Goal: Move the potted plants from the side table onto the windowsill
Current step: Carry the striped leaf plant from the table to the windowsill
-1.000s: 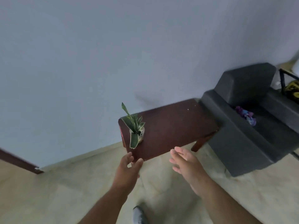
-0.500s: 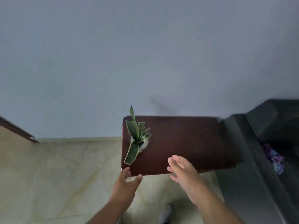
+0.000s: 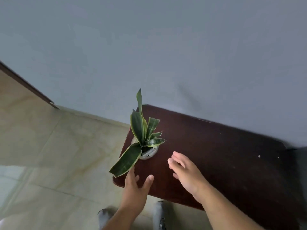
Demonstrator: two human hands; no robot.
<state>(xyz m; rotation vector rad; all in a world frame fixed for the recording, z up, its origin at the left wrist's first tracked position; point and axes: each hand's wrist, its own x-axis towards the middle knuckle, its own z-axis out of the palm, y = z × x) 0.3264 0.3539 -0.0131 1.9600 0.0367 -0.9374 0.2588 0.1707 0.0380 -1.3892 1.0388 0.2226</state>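
One potted plant (image 3: 146, 138) stands on the side table (image 3: 216, 155), near its left end, upright in a small pale pot (image 3: 148, 154). Its stiff green leaves fan upward, and one long leaf droops past the table's near-left corner. No other plant shows on the dark tabletop, and the windowsill is nowhere in view — so whether any plants have already been carried over cannot be told from here.

Both hands are out in front of the person and hold nothing. The left hand (image 3: 135, 188) reaches toward the pot from below, fingers straight and the thumb spread wide; its fingertips lie under the tip of the drooping leaf, though whether they touch it is unclear. The right hand (image 3: 186, 173) hovers over the tabletop just right of the pot, fingers relaxed and slightly parted, palm turned toward the plant.

As a judgement, this plant's move has not begun: the pot rests on the table and neither hand has closed on it. What is left is the grasp — probably both hands cupping the pot from either side — then the lift and the walk to the windowsill.
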